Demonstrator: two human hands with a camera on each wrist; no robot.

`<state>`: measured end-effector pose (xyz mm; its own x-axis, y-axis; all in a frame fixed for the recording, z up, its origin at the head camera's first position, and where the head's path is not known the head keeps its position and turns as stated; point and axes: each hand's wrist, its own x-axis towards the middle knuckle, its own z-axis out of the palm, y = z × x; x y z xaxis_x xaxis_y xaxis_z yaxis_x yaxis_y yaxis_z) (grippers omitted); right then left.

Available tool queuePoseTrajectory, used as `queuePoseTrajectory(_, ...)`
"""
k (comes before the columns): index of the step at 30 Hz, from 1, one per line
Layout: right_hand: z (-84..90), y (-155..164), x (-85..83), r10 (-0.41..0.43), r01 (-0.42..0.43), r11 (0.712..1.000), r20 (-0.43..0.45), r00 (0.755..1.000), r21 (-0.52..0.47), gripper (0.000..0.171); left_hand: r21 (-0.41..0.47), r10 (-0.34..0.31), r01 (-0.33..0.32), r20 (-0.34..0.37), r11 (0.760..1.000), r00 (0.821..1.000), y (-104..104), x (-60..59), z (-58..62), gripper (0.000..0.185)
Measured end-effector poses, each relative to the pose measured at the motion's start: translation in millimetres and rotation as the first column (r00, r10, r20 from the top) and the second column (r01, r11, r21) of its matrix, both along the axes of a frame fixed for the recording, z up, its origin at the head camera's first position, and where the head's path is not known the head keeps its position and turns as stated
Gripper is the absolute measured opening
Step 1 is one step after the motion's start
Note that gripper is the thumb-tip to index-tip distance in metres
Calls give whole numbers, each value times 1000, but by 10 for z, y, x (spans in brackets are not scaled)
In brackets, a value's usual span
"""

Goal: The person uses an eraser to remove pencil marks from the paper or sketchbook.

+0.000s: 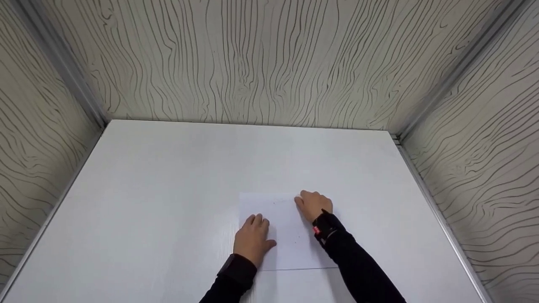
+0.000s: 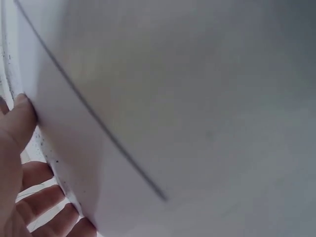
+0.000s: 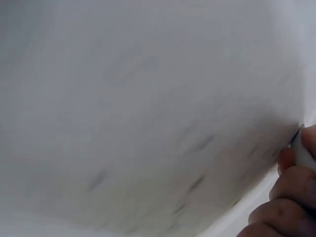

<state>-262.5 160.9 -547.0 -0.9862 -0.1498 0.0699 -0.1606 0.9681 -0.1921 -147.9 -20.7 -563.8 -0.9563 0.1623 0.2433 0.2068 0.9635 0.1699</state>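
Note:
A white sheet of paper [image 1: 290,231] lies on the white table, with a few dark specks on it and a thin dark line along its near side. My left hand [image 1: 252,240] rests on the sheet's left part, fingers stretched forward and thumb out to the side. At the far right corner of the paper, my right hand [image 1: 315,206] has its fingers curled. Between its thumb and fingers the right wrist view shows a small white piece with a dark tip, which looks like an eraser [image 3: 302,154]. Blurred dark streaks lie near it; most of the piece is hidden.
The white tabletop [image 1: 160,181] stretches away to the left, right and back. Behind it stands a wood-grain patterned panel [image 1: 252,63], with similar panels on both sides. Black sleeves and wrist bands cover both forearms.

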Motion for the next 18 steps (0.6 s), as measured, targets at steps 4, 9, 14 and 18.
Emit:
queuePoseTrajectory(4,-26,58,-7,-30,30,1000,-18,999,-1,36,-12,11,-11,8,1000,1000,4,-10,-21,50)
queuePoseTrajectory(9,-33,-268,78,68,-68,998,-7,998,14,35,2,25,-25,15,1000,1000,-4,-48,-1,46)
queuePoseTrajectory(14,30,-578,162,176,-177,984,19,984,37,32,30,5,-5,-1,1000,1000,-41,-82,13,58)
queuePoseTrajectory(18,33,-644,160,214,-215,976,12,977,36,31,20,-17,18,-20,1000,1000,-71,-91,-6,66)
